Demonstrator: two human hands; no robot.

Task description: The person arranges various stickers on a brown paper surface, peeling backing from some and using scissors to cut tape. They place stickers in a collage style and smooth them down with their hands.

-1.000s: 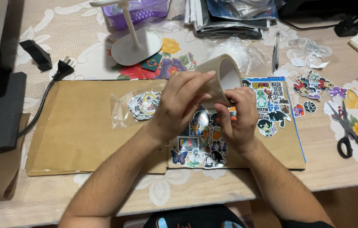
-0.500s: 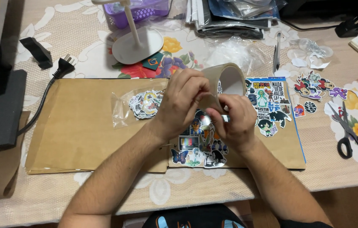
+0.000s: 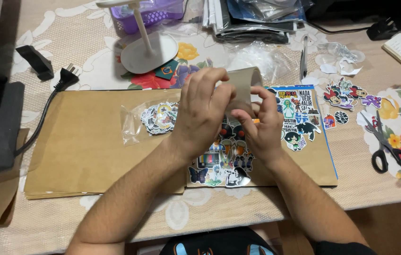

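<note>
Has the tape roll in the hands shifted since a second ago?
Yes. The tape roll has tipped from pointing toward the sticker sheet to standing more upright, drifting slightly left, held by both hands.

- Left hand (image 3: 203,109) and right hand (image 3: 262,123) both grip a tape roll (image 3: 244,86), raised over a sticker sheet (image 3: 221,160).
- Sheet lies on brown envelopes (image 3: 82,141) near table's (image 3: 44,222) front edge.
- Sticker bag (image 3: 150,119) just left of left hand.
- Scissors (image 3: 385,141) near right edge.
- Lamp base (image 3: 149,53), purple basket (image 3: 155,13) toward back edge.
- Plug (image 3: 65,75) back left.
</note>
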